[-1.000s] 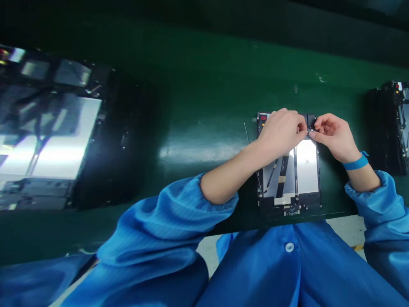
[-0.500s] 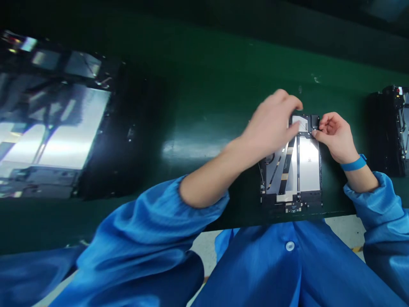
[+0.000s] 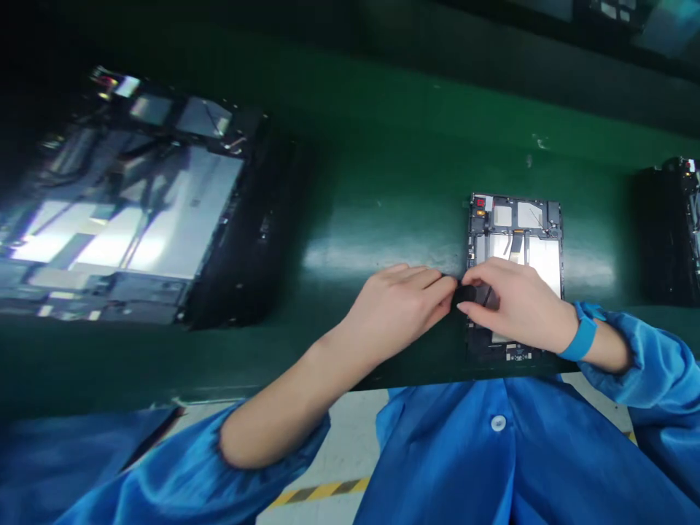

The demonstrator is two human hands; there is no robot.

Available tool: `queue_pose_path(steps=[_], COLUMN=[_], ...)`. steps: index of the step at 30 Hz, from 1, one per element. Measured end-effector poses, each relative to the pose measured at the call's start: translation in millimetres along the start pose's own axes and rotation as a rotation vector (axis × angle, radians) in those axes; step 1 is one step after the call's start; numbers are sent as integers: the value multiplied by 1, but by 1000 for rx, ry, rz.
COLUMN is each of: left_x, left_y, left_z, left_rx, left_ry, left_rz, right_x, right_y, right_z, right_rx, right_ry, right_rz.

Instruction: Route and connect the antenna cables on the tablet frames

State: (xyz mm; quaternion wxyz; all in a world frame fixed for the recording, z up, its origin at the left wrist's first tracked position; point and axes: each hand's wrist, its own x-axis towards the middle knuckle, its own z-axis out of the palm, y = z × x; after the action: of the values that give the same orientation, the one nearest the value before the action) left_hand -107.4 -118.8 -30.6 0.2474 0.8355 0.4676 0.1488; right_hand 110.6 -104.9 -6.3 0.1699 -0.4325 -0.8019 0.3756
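An opened tablet (image 3: 552, 266) lies face down on the green work surface in front of me, its silver plates, black frame and ribbon cables exposed. At its left edge, my right hand (image 3: 514, 302) reaches across the lower half, thumb and forefinger pinched around a small dark piece (image 3: 464, 297). My left hand (image 3: 402, 306) meets it from the left, fingers pressed together against the same spot; what its fingertips hold is hidden. Both hands cover part of the tablet's left side and middle. A blue band (image 3: 580, 337) circles my right wrist.
To the left, stacked opened tablets (image 3: 213, 219) lie on the green work surface (image 3: 361, 197). Another dark stack (image 3: 664, 233) stands at the right edge. More parts (image 3: 615, 11) show on a dark ledge at the top right. Yellow-black tape (image 3: 322, 492) marks the floor below.
Both hands have moved down from the tablet's top to its left edge, and have come together there. The camera view has shifted, so the left stack appears further right.
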Motion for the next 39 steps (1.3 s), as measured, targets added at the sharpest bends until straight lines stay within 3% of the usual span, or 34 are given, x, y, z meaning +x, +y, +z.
queue_pose_path(steps=[5, 9, 10, 14, 16, 25, 29, 35, 39], left_x=[-10, -4, -2, 2, 2, 11, 23, 24, 24], left_y=[18, 30, 32, 34, 33, 34, 29, 22, 25], left_z=[-14, -2, 4, 23, 29, 33, 31, 29, 29], left_rx=[-123, -264, -359, -819, -945, -1054, -1031, -1082, -1061], left_ry=[220, 437, 415, 84, 37, 108, 176, 149, 167], left_rz=[-109, -287, -335, -469, -522, -680, -659, -574, -590], right_x=[2, 6, 8, 22, 29, 45, 49, 50, 51], right_y=[6, 21, 25, 38, 41, 50, 51, 50, 50], right_z=[-2, -26, -30, -35, -31, -27, -26, -24, -24], right_rx=[112, 117, 98, -4, -38, -42, -49, -44, -34], right_ry=[-57, -119, -135, -118, -101, -69, -69, -68, -63], right_rz=[18, -29, -64, -222, -273, -327, -294, -286, -291])
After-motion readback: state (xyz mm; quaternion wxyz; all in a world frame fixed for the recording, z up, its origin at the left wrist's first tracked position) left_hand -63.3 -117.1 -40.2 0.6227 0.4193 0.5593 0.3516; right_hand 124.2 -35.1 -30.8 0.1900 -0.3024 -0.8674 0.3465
